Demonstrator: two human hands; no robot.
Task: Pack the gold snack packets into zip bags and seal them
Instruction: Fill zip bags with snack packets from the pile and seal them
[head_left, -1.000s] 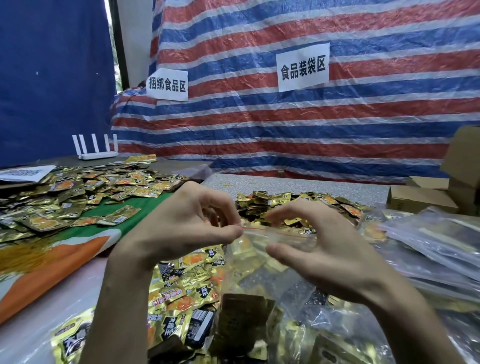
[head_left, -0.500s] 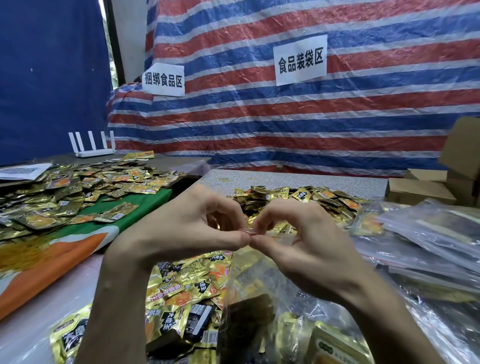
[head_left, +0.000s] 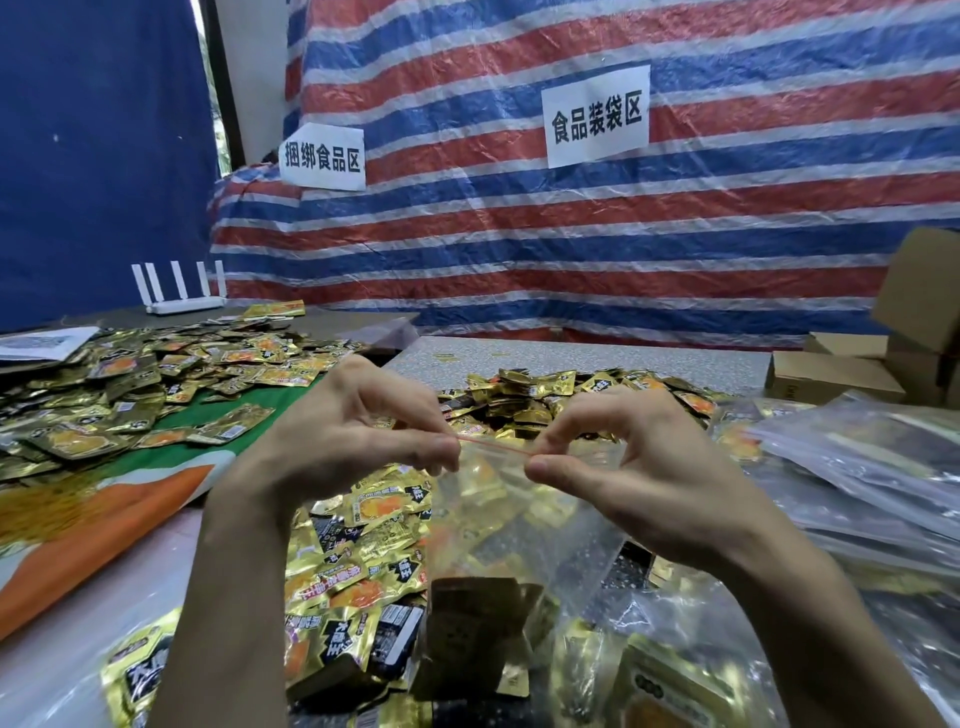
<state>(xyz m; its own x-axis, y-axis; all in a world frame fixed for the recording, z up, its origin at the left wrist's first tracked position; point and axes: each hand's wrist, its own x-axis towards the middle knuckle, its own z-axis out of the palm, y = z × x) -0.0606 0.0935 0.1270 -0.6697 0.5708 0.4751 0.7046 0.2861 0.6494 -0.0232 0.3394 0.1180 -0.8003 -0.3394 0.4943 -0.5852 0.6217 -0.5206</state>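
The left hand (head_left: 343, 441) and right hand (head_left: 639, 467) each pinch an end of the red zip strip (head_left: 493, 446) along a clear zip bag (head_left: 519, 525). The bag hangs between them, holding gold snack packets (head_left: 478, 623), above loose packets (head_left: 363, 551) on the tabletop (head_left: 571, 358).

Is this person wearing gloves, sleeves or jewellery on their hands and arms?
No. The left hand and right hand are bare, with no gloves, rings or watch. The forearms are uncovered too, and no sleeve is in view.
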